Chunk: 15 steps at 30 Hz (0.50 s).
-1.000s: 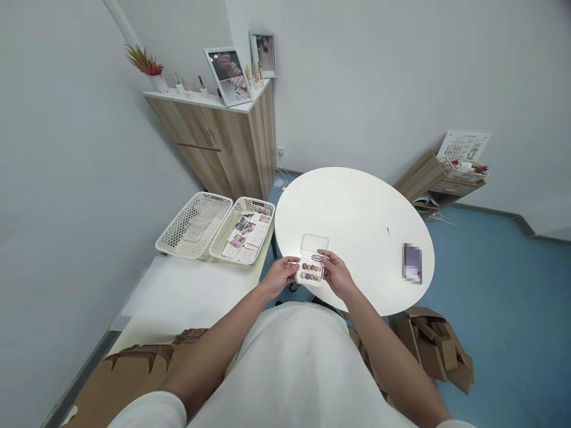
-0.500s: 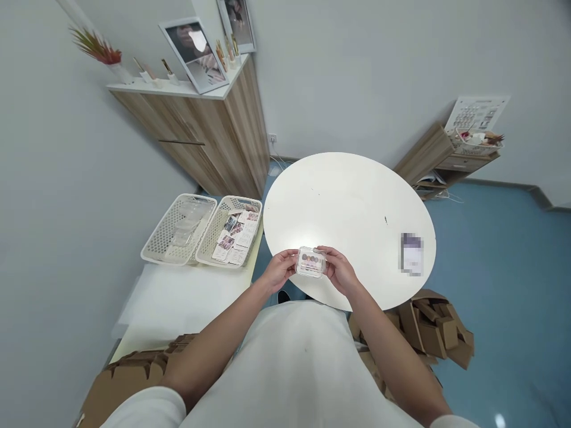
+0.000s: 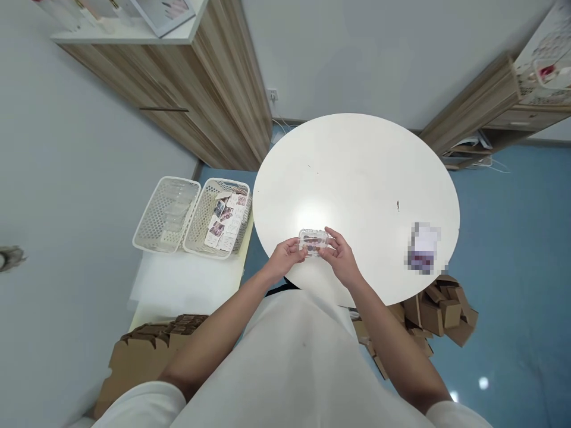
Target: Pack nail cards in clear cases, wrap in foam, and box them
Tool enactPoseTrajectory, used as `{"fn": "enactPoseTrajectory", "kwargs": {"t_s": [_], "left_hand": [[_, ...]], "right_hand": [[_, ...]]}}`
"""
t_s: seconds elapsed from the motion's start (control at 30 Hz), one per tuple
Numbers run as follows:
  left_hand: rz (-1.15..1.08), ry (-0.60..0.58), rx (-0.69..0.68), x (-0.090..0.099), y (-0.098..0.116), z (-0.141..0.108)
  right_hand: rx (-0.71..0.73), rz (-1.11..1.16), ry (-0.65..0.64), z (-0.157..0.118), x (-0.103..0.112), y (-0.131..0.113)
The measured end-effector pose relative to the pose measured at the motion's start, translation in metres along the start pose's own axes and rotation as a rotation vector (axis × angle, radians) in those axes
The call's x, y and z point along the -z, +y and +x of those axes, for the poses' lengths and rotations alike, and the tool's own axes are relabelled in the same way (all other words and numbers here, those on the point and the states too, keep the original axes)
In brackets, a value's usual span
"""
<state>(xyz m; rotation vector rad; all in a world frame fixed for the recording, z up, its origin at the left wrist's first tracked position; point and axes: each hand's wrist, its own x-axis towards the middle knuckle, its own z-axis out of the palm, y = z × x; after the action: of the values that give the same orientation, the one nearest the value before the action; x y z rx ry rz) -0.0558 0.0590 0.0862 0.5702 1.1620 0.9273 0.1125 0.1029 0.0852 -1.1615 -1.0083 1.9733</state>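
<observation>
A small clear plastic case (image 3: 313,239) with dark and pinkish round pieces inside is held above the near part of the white oval table (image 3: 361,172). My left hand (image 3: 285,257) grips its left side, thumb at the near edge. On its right side, my right hand (image 3: 341,257) holds it with thumb and fingers. The case looks closed, though its lid edge is hard to make out.
Two white baskets stand at the left, one with clear cases (image 3: 154,208), one with printed cards (image 3: 229,223). Cardboard pieces (image 3: 138,362) lie lower left, cardboard boxes (image 3: 435,315) lower right. A blurred item (image 3: 423,246) is on the table.
The view has tilted downward and closer to the table. Both thumbs have moved onto the near side of the case, which appears turned or tilted in my hands.
</observation>
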Motion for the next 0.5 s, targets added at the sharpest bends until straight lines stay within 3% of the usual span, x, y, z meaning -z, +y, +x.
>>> {"fn": "enactPoseTrajectory", "kwargs": {"t_s": [0.27,0.5], "left_hand": [[0.090,0.058,-0.064,-0.003,-0.002,0.016],[0.047,0.232,-0.006,-0.010,-0.019,0.022]], "right_hand": [[-0.052,-0.013,-0.030,0.016,0.014,-0.001],[-0.127,-0.005,-0.012,0.030,0.020,0.015]]}}
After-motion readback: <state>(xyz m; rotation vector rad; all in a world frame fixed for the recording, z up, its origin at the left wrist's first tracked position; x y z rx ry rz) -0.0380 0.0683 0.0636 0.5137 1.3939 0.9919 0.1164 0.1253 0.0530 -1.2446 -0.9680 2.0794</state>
